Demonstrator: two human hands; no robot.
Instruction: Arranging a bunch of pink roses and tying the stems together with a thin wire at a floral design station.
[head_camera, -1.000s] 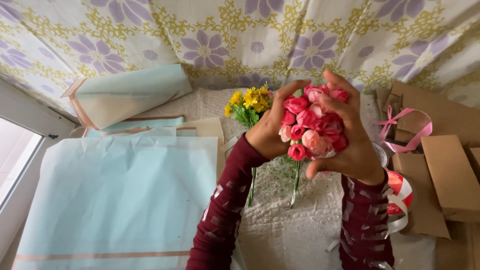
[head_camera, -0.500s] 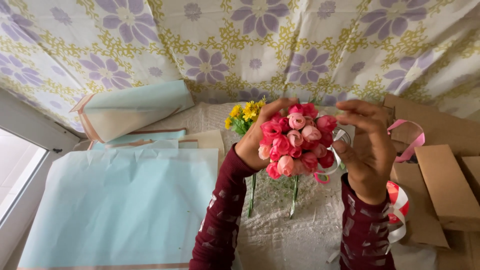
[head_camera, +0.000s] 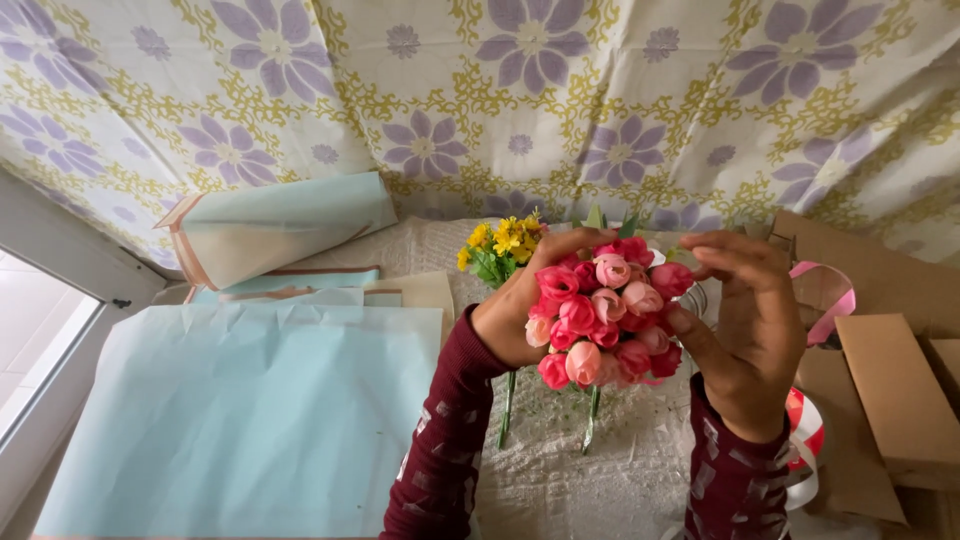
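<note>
Pale-blue paper: one flat sheet (head_camera: 250, 410) lies at the left; one rolled sheet (head_camera: 280, 225) rests behind it, near the flowered curtain (head_camera: 480, 90).
Yellow flowers: one small bunch (head_camera: 500, 245) stands just behind the left hand, stems down.
Left hand (head_camera: 520, 310): curled about the left side of the pink bouquet, fingers closed on it.
Pink bouquet (head_camera: 605, 320): one cluster of rosebuds, held up over the lace-covered table (head_camera: 560, 470) between both hands.
Right hand (head_camera: 745, 330): loosely bent, fingertips touching the buds' right side; how tightly it grips cannot be told.
Step in hand: seemingly shaping the bunch; a next move would likely call for a steady left hold.
Ribbons: one pink loop (head_camera: 830, 300), one red-and-white (head_camera: 805, 440).
Cardboard boxes (head_camera: 890, 390): at least two at the right edge.
</note>
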